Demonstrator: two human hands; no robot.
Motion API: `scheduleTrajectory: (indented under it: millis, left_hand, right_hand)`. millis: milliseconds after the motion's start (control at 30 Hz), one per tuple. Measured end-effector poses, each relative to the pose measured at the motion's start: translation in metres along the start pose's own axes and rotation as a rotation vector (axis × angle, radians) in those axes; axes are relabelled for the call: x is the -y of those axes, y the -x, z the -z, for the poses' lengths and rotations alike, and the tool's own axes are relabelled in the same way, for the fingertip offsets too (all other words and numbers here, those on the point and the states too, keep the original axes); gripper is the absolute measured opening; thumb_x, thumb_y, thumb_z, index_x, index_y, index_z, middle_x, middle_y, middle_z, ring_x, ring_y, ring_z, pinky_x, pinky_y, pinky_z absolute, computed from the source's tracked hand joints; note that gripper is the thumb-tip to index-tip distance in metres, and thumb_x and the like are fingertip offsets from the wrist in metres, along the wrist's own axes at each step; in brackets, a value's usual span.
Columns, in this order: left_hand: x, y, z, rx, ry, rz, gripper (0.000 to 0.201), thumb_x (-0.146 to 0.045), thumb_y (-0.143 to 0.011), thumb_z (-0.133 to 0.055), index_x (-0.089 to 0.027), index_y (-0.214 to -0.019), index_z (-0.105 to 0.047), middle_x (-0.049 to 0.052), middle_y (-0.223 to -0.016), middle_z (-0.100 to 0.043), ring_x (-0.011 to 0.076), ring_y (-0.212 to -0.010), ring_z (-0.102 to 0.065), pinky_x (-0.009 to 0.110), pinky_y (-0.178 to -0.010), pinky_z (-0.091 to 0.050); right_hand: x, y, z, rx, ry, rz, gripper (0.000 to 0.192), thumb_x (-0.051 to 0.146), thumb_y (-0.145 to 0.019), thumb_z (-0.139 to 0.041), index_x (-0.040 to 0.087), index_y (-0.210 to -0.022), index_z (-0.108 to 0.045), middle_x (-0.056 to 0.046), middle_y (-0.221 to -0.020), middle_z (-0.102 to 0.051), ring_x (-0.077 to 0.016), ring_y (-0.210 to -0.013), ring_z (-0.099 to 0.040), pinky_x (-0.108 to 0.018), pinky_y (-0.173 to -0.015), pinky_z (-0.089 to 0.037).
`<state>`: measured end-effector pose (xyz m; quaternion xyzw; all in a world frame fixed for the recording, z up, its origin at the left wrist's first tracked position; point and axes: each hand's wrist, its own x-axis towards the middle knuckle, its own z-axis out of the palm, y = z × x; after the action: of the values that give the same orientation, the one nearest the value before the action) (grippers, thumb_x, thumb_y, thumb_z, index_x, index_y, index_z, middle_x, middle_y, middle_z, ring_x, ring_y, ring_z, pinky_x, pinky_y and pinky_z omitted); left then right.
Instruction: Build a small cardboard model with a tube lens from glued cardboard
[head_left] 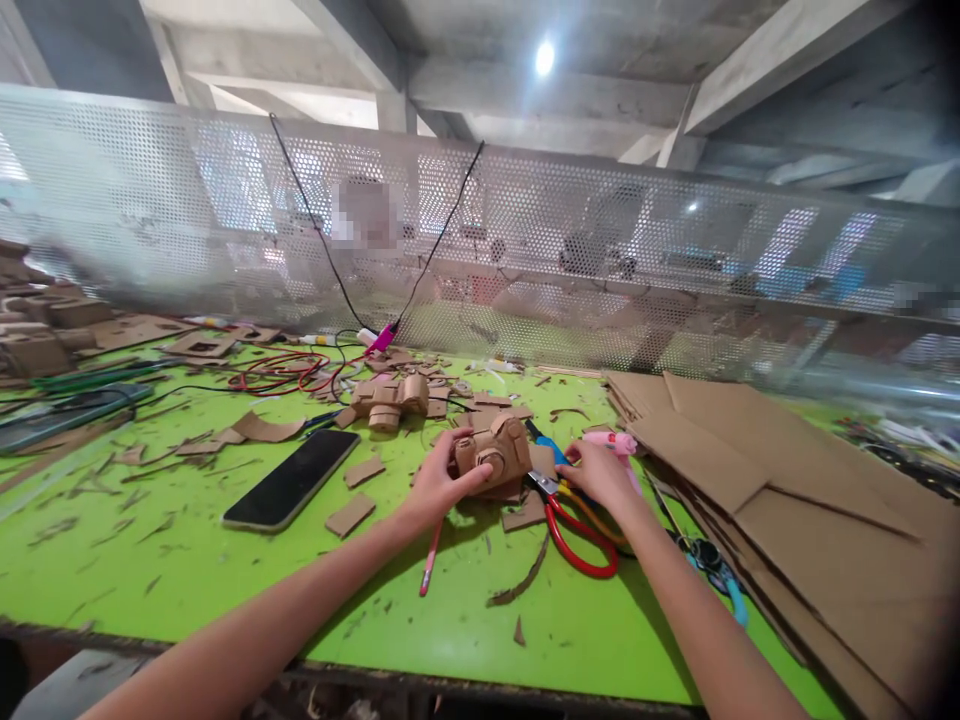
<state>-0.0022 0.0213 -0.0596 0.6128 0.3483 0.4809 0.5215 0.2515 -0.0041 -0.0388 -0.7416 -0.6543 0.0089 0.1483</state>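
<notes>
On the table, the cardboard camera model sits near the centre, with the left hand touching it at its 8 o'clock and the right hand just beside it at 3 o'clock. A second cardboard model lies at its 10 o'clock, farther back. The phone lies well apart at 9 o'clock. The scissors lie at 5 o'clock, under the right hand. A pencil lies at 7 o'clock. The stacked cardboard sheets spread at 3 o'clock.
</notes>
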Motion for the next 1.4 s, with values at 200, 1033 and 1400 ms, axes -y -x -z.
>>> scheduleTrajectory:
  millis: [200, 1033, 1400]
  left_hand:
    - [-0.013, 0.0, -0.001, -0.114, 0.122, 0.064, 0.053, -0.037, -0.064, -0.078, -0.02, -0.107, -0.054, 0.007, -0.101, -0.065, 0.0213, -0.091, -0.064, 0.03, -0.075, -0.053]
    - [-0.064, -0.025, 0.042, -0.51, 0.685, -0.134, 0.04, -0.052, -0.076, -0.06, -0.027, -0.108, -0.059, -0.001, -0.106, -0.068, 0.0154, -0.092, -0.064, 0.019, -0.062, -0.052]
    - [-0.069, -0.022, 0.046, -0.512, 0.73, -0.139, 0.041, -0.046, -0.076, -0.065, -0.024, -0.11, -0.058, -0.002, -0.095, -0.068, 0.0134, -0.076, -0.063, 0.019, -0.053, -0.049]
  right_hand:
    - [0.008, 0.006, 0.014, -0.021, -0.022, 0.029, 0.023, 0.022, -0.079, -0.058, 0.019, -0.101, -0.066, -0.01, -0.103, -0.071, -0.0228, -0.091, -0.067, -0.029, -0.074, -0.046]
    - [0.079, 0.07, -0.008, 0.24, -0.131, 0.687, 0.027, 0.029, -0.091, -0.046, 0.021, -0.111, -0.063, -0.008, -0.122, -0.062, -0.0242, -0.115, -0.052, -0.042, -0.1, -0.038]
    - [0.068, 0.062, -0.012, 0.263, -0.01, 0.492, 0.054, 0.052, -0.092, -0.037, 0.02, -0.133, -0.05, -0.016, -0.152, -0.028, -0.0301, -0.143, -0.014, -0.059, -0.113, -0.003]
